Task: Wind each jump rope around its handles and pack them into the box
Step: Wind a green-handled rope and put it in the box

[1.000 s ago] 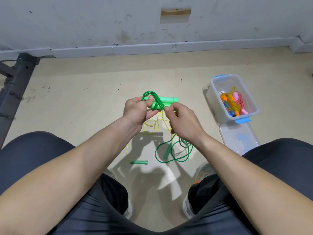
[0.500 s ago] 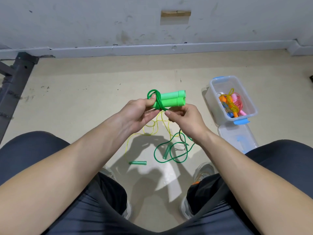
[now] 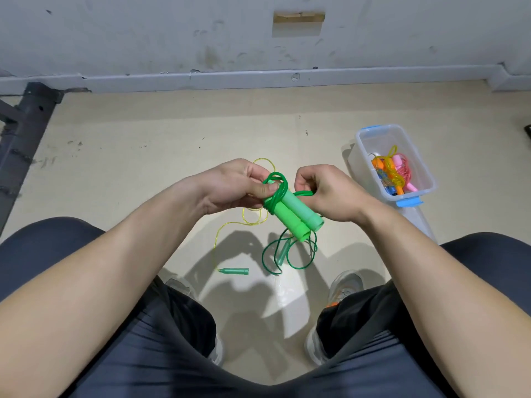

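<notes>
My left hand grips the top ends of two green handles held side by side, pointing down toward me. A dark green rope is looped around their upper part. My right hand pinches that rope just right of the handles. The rope's slack hangs to the floor in loose coils. A second jump rope lies on the floor: a thin yellow cord with a small green handle. The clear plastic box with blue clips stands at the right and holds several wound ropes.
The box's clear lid lies on the floor just in front of the box, by my right knee. My knees and shoes frame the floor below the ropes. A dark metal frame stands at the far left. The wall runs along the back.
The handles have swung from lying sideways, pointing right, to pointing down toward me. My right hand has moved from under the handles up to their right side, still pinching the rope.
</notes>
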A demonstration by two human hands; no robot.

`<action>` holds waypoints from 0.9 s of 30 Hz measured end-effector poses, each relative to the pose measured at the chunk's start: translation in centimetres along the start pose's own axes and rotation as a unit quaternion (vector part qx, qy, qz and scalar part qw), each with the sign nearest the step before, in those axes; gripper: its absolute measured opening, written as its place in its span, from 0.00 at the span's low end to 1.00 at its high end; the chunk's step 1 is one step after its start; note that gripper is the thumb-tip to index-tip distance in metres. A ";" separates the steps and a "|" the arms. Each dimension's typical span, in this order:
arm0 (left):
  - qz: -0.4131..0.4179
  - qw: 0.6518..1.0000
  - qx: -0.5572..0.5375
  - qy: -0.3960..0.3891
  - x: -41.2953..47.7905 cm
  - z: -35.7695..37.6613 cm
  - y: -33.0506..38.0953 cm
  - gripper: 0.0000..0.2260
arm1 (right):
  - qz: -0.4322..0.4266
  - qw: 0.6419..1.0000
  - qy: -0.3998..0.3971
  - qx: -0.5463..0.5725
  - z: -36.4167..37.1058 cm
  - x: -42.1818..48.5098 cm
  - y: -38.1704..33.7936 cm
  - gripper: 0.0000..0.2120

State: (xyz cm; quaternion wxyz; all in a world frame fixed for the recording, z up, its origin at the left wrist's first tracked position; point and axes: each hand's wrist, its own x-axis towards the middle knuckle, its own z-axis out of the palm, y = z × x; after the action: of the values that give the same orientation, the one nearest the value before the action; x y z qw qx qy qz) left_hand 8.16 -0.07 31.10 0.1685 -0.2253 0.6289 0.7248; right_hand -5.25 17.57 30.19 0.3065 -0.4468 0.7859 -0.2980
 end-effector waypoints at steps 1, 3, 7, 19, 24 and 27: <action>0.001 1.000 0.011 -0.005 0.0 0.1 -0.2 0.06 | -0.002 1.000 -0.020 -0.023 -0.3 -0.1 -0.2 0.11; 0.001 0.999 0.034 -0.018 0.0 0.5 -0.6 0.04 | -0.003 0.996 -0.061 -0.067 -0.9 -0.2 -0.4 0.09; 0.005 0.995 0.095 -0.011 0.1 1.1 -0.8 0.07 | 0.011 0.991 -0.118 -0.068 -1.4 -0.3 -0.8 0.07; -0.040 0.978 0.204 -0.005 0.4 1.6 -1.9 0.03 | 0.156 0.966 -0.199 -0.052 -2.1 -0.5 -1.1 0.19; -0.032 0.974 0.200 0.106 1.0 1.2 -1.7 0.04 | 0.095 0.989 -0.085 -0.069 -1.7 -0.5 -1.5 0.10; 0.010 0.956 0.190 0.222 1.7 0.9 -1.9 0.04 | 0.085 0.993 0.021 -0.074 -0.1 -0.7 -2.2 0.10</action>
State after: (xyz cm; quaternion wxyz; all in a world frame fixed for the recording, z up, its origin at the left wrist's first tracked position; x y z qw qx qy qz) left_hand 7.65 1.09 28.67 0.0575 -0.3380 0.7787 0.5254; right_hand -3.91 17.28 32.01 0.2802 -0.3934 0.8472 -0.2213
